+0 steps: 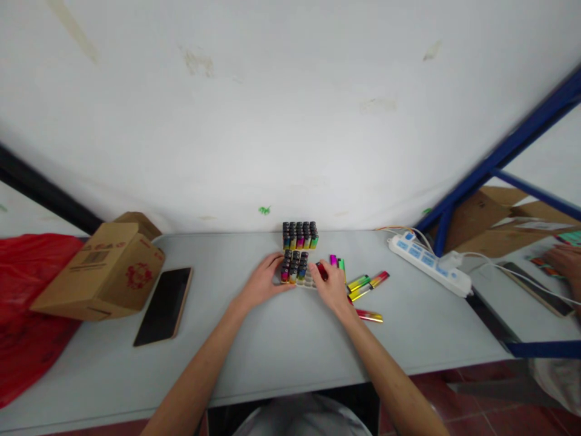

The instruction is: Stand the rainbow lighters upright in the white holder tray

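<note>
Lighters (294, 264) with black tops stand upright in rows in the left part of a pale tray (307, 282) with round sockets. My left hand (265, 280) is closed around the tray's left side, thumb along the near edge and fingers behind. Over the bare sockets at the right, my right hand (331, 283) pinches a dark red lighter (322, 270), partly hidden by the fingers. Just behind the tray stands a full block of upright lighters (300, 235). Several loose shiny lighters (362, 291) in yellow, green, red and pink lie right of my right hand, some partly covered by it.
A phone (164, 306) and a cardboard box (102, 272) lie at the left, beside a red plastic bag (34, 303). On the right are a white power strip (429, 264) with cables and a blue metal frame (494, 160). Beyond it, another person's hand (565, 260) shows.
</note>
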Available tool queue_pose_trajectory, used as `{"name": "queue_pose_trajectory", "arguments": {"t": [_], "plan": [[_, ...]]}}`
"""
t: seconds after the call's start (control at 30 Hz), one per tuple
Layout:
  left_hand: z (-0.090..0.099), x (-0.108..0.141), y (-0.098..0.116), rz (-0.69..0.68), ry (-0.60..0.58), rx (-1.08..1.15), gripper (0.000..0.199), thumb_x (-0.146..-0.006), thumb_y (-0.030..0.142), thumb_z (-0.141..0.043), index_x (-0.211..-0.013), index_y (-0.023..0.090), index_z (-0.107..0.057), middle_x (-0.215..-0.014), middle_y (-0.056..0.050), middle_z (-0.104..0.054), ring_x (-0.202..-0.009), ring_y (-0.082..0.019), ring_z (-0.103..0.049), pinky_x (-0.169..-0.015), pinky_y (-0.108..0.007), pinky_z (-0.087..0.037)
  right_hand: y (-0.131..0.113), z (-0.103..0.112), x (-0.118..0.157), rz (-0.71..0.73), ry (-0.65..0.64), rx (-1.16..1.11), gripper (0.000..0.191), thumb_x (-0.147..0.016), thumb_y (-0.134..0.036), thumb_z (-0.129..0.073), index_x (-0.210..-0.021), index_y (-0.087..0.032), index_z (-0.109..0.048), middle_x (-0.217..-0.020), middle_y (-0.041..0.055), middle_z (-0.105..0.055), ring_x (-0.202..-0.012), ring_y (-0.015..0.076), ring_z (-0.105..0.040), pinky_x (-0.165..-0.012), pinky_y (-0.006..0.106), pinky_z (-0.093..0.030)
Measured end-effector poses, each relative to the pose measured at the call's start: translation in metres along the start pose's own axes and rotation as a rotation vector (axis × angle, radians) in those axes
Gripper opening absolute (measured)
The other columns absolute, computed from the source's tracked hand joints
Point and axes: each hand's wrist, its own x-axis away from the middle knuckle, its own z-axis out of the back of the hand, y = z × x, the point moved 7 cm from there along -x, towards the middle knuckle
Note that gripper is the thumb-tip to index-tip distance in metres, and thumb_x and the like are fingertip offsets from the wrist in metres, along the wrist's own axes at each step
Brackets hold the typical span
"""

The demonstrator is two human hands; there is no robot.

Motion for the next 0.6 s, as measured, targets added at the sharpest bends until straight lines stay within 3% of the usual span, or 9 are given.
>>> {"name": "queue_pose_trajectory", "arguments": {"t": [0.3, 0.43, 0.6], "plan": [[-0.0017, -0.0006, -0.0023, 0.002, -0.003, -0.003, 0.072, -0.085, 0.055, -0.087, -0.144, 0.023, -0.062, -0.153, -0.013, -0.061, -0.143, -0.034, -0.058, -0.126, -0.052, -0.047, 0.0095, -0.0026, -0.0012, -0.008, 0.005, 0.069, 0.037, -0.096, -0.048, -0.052, -0.067, -0.027, -0.045, -0.057, -0.0005, -0.052, -0.058, 0.0185, -0.044, -0.06, 0.031, -0.034], [-0.0026, -0.0006, -0.0029, 0.005, -0.012, -0.015, 0.073, -0.084, 0.056, -0.087, -0.144, 0.022, -0.061, -0.154, -0.014, -0.061, -0.145, -0.035, -0.057, -0.127, -0.052, -0.046, 0.0075, -0.003, -0.0018, 0.003, -0.038, 0.048, 0.04, -0.1, -0.053, -0.049, -0.07, -0.027, -0.046, -0.06, -0.0009, -0.054, -0.058, 0.0183, -0.046, -0.062, 0.031, -0.035], [-0.0022, -0.0004, -0.0018, 0.001, -0.006, 0.007, 0.074, -0.084, 0.054, -0.088, -0.145, 0.022, -0.061, -0.155, -0.015, -0.061, -0.144, -0.034, -0.058, -0.127, -0.053, -0.046, 0.0006, 0.0016, -0.0027, 0.063, -0.118, -0.026, 0.04, -0.11, -0.055, -0.038, -0.093, -0.025, -0.059, -0.085, 0.0039, -0.068, -0.079, 0.0219, -0.061, -0.077, 0.033, -0.047]]}}
